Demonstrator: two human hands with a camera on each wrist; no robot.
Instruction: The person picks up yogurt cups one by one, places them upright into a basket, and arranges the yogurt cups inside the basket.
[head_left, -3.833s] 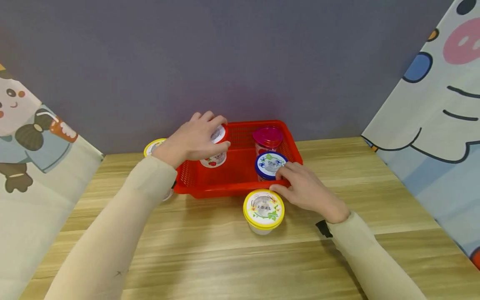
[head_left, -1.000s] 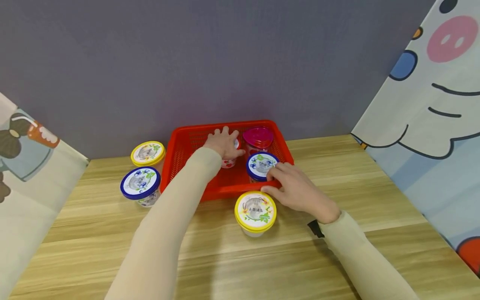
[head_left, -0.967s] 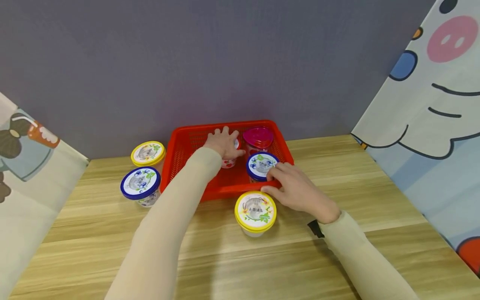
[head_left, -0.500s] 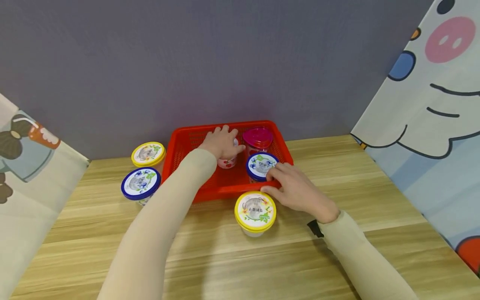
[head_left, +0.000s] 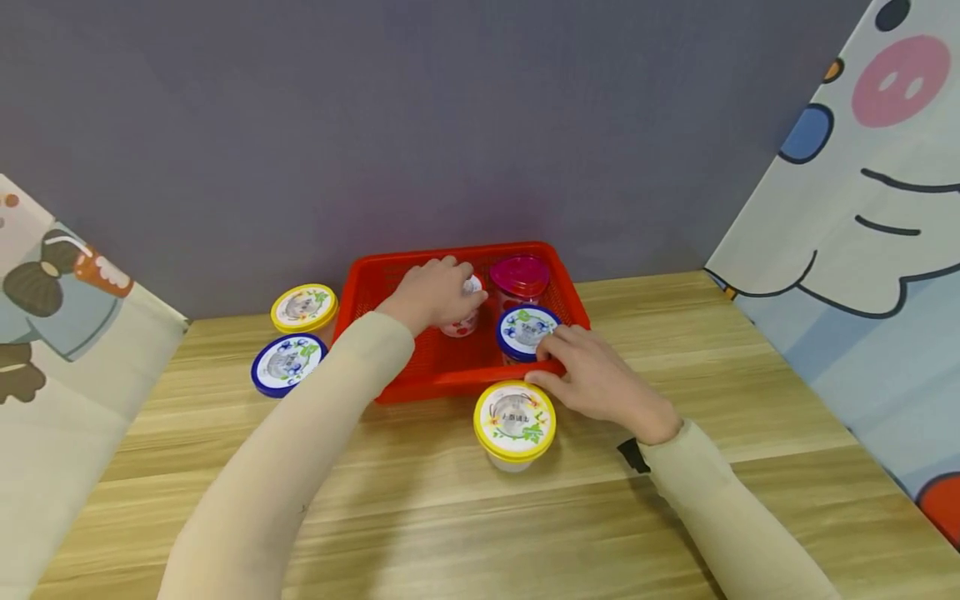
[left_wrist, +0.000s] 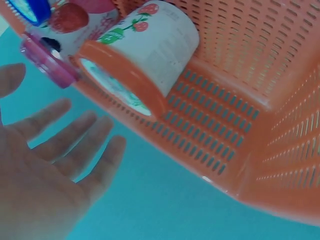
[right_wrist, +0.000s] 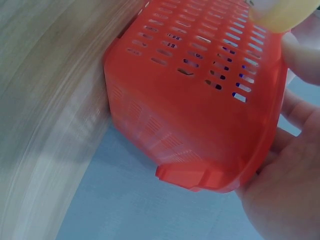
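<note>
The left hand (head_left: pixel 430 292) has been drawn leftward, released, beside the strawberry cup (head_left: pixel 461 325); the basket (head_left: pixel 438 382) is gripped by the right hand (head_left: pixel 597 377)

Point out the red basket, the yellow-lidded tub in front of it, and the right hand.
Red basket (head_left: pixel 442 382): head view, on its front rim.
Yellow-lidded tub (head_left: pixel 514 422): head view, on its lid.
Right hand (head_left: pixel 600 382): head view, on its back.

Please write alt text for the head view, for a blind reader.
A person's left hand is beside a strawberry-printed tub in a red basket; the right hand grips the basket's near rim. A blue-lidded tub and a pink-lidded container stand inside. A yellow-lidded tub stands in front, a second yellow-lidded tub and another blue-lidded tub at left.
</note>
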